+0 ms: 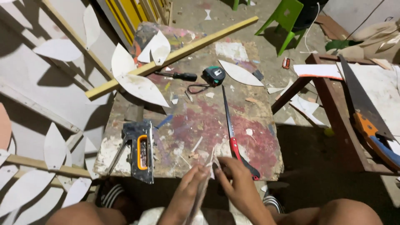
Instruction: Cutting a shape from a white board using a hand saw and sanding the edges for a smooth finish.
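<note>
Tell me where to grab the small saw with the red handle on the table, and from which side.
Grip the saw by its red-and-black handle, the end at the table's near edge, right beside the right hand. Come from the near side: the thin toothed blade points away toward the tape measure, so a hand closing around the handle stays clear of the teeth. Both hands now hold a thin white piece.

A: Table (196,125) surface?
B: Rough, worn wood, matt, crusted with dried red and white paint.

A: Staple gun (139,152)?
B: Bare metal, dull sheen, with an orange plastic insert.

A: Small saw (233,133)?
B: Thin steel blade, smooth; red and black plastic handle.

A: Leaf-shaped pieces (141,87)?
B: White, matt, smooth sheet, like card or paper.

A: Long batten (175,56)?
B: Planed pale wood, matt
</note>
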